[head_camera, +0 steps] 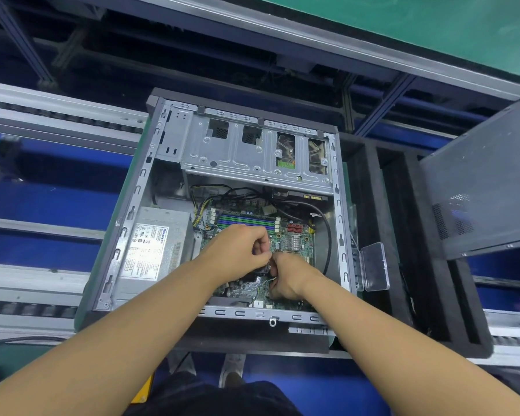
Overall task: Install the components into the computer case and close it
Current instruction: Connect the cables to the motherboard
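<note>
Head view of an open case lying on its side on a green mat, seen from above. Both forearms reach in from the near edge, and the two hands meet over the motherboard in the near half of the case. The left hand is clenched, its curled fingertips pinching the upper edge of a small black part. The right hand is also curled, gripping the same part from the right with the thumb against it. The part sits between the two hands, just above the board, and is mostly covered by them; thin wires show below it beside the right hand. Behind the hands lie the memory slots and a small silver heatsink. The power supply fills the left side of the case, just beside the left wrist. The drive cage spans the far end. A black cable curves down the right wall. Outside the case, to its right, a clear box stands against the frame, a black foam tray lies beyond it, and the side panel leans tilted, well apart from both hands.
</note>
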